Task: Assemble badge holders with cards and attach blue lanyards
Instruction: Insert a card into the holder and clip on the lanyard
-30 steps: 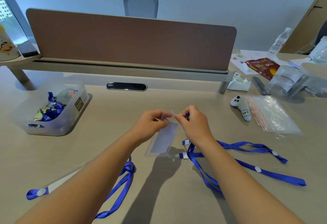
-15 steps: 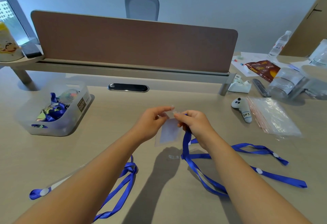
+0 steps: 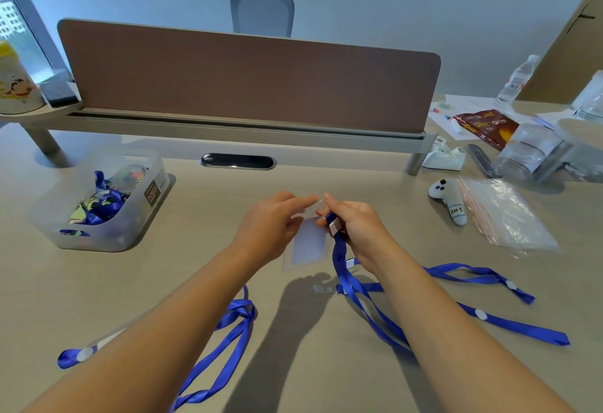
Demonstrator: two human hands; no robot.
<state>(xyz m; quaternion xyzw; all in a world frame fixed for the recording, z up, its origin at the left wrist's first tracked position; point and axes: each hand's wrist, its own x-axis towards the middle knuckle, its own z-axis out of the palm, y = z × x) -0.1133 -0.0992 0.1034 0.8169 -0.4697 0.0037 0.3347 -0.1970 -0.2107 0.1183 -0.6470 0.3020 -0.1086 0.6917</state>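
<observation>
Bin (image 3: 98, 203) on table (image 3: 182, 275) at far left, lanyards inside. Badge holder (image 3: 308, 244) at centre, above table. Lanyard (image 3: 456, 301) lies right of it; another lanyard (image 3: 225, 340) lies near left. Bag (image 3: 502, 213) far right, controller (image 3: 448, 202) just left of it.

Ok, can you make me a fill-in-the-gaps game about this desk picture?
1. The left hand and right hand hold a clear badge holder up off the ____.
2. The lanyard hanging from the right hand is the colour ____.
3. The plastic tub with more lanyards sits to the ____ of the hands.
4. The white game controller lies beside a clear plastic ____.

Missing words: desk; blue; left; bag
</observation>
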